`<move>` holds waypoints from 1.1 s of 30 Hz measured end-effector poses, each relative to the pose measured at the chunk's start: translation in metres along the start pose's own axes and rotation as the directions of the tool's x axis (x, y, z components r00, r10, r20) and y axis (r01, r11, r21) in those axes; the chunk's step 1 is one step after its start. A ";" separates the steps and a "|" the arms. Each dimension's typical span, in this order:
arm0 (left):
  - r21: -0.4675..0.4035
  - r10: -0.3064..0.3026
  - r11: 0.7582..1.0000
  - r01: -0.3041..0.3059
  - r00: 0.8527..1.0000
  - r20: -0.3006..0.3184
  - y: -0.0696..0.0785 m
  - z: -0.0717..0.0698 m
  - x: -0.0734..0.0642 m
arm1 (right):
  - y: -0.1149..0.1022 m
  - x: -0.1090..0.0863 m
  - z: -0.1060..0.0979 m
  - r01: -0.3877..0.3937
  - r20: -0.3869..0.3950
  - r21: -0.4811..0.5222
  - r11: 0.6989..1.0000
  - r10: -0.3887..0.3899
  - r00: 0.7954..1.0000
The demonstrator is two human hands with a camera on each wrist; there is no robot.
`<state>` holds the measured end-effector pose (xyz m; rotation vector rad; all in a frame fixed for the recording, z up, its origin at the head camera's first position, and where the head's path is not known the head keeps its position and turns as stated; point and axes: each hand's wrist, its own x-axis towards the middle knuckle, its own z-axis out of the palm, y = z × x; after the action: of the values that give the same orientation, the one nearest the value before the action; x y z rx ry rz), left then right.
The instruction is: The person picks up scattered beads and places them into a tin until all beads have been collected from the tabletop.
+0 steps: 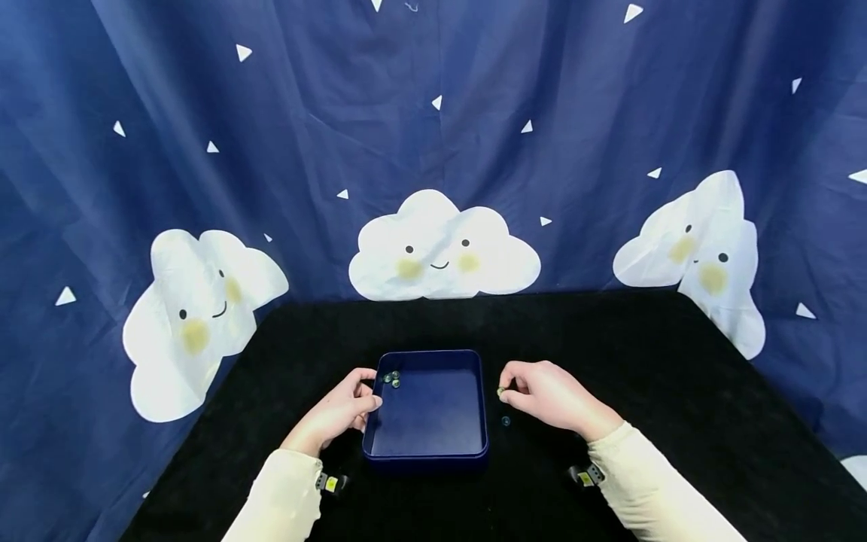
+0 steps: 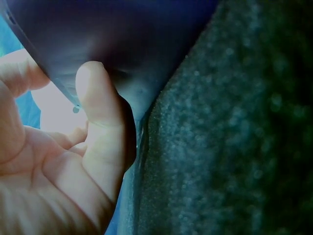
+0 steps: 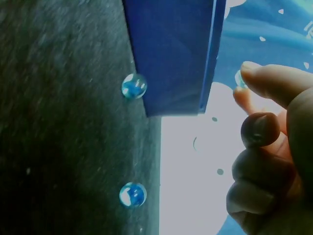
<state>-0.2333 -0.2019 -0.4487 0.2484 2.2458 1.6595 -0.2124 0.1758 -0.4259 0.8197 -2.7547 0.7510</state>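
My left hand grips the left wall of a dark blue square box, thumb on one side of the wall and fingers on the other. Three small glass marbles lie inside the box near its far left corner. To the right of the box, my right hand pinches a marble between thumb and forefinger, with its other fingers curled. In the right wrist view, one blue-and-clear marble sits on the black cloth beside the box, and another marble lies farther from it.
Black cloth covers the table. Behind it hangs a dark blue curtain with white triangles and smiling clouds. A small dark device is strapped at each wrist.
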 end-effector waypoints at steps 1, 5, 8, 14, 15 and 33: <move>0.003 0.003 1.000 -0.003 1.000 0.000 0.001 -0.001 0.000 | -0.003 0.000 -0.001 0.000 -0.015 0.016 1.000 0.000 1.000; -0.002 0.005 1.000 -0.005 1.000 -0.002 0.001 -0.002 0.000 | -0.016 0.001 -0.004 0.009 -0.051 0.076 0.997 -0.005 0.999; -0.014 -0.001 1.000 0.001 1.000 -0.005 0.000 -0.002 -0.002 | -0.025 0.002 -0.004 0.012 -0.024 0.099 0.995 -0.009 1.000; -0.023 -0.008 1.000 0.008 1.000 -0.011 -0.006 0.000 -0.003 | -0.035 0.002 0.000 0.006 0.025 0.081 0.997 -0.008 1.000; -0.022 -0.010 1.000 0.009 1.000 -0.013 -0.006 0.000 -0.003 | -0.036 0.002 0.001 0.010 0.026 0.073 0.997 -0.012 1.000; -0.002 -0.001 1.000 0.001 1.000 -0.022 -0.002 0.002 -0.002 | -0.025 0.001 -0.001 -0.011 -0.016 0.055 0.998 0.012 1.000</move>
<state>-0.2309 -0.2012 -0.4507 0.2294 2.2598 1.6720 -0.1998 0.1578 -0.4140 0.8047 -2.7379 0.8359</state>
